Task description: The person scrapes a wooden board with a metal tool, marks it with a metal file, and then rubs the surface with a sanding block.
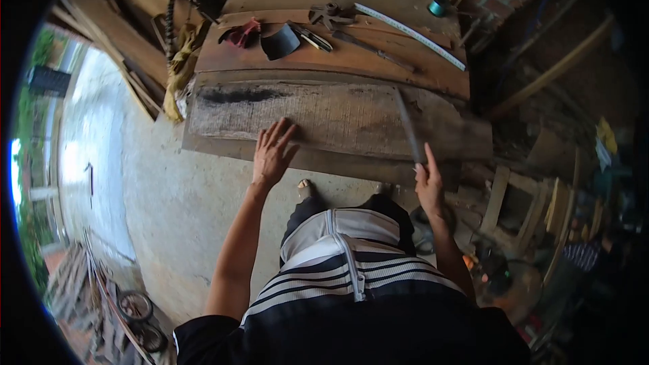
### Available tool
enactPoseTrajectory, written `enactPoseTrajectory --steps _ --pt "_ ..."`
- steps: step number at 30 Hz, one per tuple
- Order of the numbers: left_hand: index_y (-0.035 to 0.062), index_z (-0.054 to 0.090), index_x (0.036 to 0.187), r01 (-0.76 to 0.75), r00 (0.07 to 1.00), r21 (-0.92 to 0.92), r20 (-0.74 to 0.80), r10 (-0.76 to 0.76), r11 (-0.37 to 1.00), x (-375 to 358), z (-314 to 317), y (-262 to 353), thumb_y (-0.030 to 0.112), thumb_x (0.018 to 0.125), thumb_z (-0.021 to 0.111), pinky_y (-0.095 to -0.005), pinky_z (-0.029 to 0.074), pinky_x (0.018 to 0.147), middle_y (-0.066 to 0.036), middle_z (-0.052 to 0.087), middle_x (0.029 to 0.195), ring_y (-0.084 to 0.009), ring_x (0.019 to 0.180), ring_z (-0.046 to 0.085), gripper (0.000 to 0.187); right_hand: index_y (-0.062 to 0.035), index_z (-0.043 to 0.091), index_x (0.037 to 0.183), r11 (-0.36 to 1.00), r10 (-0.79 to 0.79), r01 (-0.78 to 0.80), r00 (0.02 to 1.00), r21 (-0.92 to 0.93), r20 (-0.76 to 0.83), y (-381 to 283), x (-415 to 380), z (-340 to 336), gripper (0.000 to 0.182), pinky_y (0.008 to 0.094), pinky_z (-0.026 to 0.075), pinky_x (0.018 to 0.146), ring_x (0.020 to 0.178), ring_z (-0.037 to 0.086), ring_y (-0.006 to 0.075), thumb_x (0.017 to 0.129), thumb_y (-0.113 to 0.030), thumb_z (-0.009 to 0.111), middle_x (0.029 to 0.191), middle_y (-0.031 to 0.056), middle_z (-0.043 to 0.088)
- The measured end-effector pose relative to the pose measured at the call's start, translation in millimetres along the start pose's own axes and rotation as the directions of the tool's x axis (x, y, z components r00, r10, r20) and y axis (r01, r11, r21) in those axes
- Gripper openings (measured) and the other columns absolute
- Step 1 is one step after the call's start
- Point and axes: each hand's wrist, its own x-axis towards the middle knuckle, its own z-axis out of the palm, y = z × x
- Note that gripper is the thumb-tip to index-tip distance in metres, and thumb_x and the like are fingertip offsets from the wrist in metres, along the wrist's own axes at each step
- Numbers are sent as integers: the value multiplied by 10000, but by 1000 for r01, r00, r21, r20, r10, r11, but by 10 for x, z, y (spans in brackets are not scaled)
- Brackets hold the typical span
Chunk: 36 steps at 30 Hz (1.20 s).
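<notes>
A long rough wooden board (324, 115) with a dark stain at its left end lies along the near side of the workbench (439, 40). My left hand (274, 152) rests on the board's near edge, its fingers spread and nothing held. Over the right part of the board, my right hand (428, 179) is wrapped round the near end of a long narrow tool (409, 125), perhaps a file or a blade. The tool points away from me and is slightly blurred.
Behind the board lie a red object (240, 34), dark sheet (280, 42), cutter (314, 38), metal piece (331, 15), long dark tool (372, 49), white measuring strip (409, 32) and green spool (438, 5). Wooden frames (517, 206) stand right, planks (111, 13) left.
</notes>
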Motion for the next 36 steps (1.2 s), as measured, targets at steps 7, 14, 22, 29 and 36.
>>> enactPoseTrajectory --steps 7,14,22,29,36 --pt "204 432 1525 -163 983 27 88 160 986 -39 -167 -426 337 936 670 -474 246 1220 -101 342 1614 -317 1460 342 649 -137 498 1485 925 -90 -56 929 -376 -359 160 -351 616 451 372 545 769 1021 707 353 1035 -140 539 1151 236 700" --pt "205 428 1530 -244 953 22 193 236 969 59 -316 -498 292 890 725 -456 311 1194 -115 358 1597 -332 1446 355 711 -194 482 1510 973 -113 26 921 -231 -373 -191 -706 1608 516 288 400 544 570 446 130 1012 -91 568 648 137 482" --pt "218 374 1559 -282 937 49 230 264 958 62 -341 -515 244 875 743 -460 348 1172 -113 306 1624 -350 1437 355 778 -118 492 1494 962 47 -207 771 -179 -635 32 -499 1070 451 330 538 719 921 730 198 1045 -78 510 1183 219 703" --pt "200 419 1538 -291 933 25 229 278 956 78 -412 -481 280 879 725 -477 358 1145 -132 344 1595 -370 1392 385 731 -140 506 1487 977 -178 122 918 -174 -353 -239 -655 1971 507 341 524 683 767 707 323 993 -53 580 1094 265 699" --pt "185 486 1477 -300 943 -3 150 297 954 267 -669 -1105 233 901 706 -479 326 1134 -109 421 1544 -357 1326 454 619 -124 489 1495 941 -215 -58 659 -333 -721 -25 -200 1504 463 358 512 651 787 714 257 1034 -109 534 977 232 717"
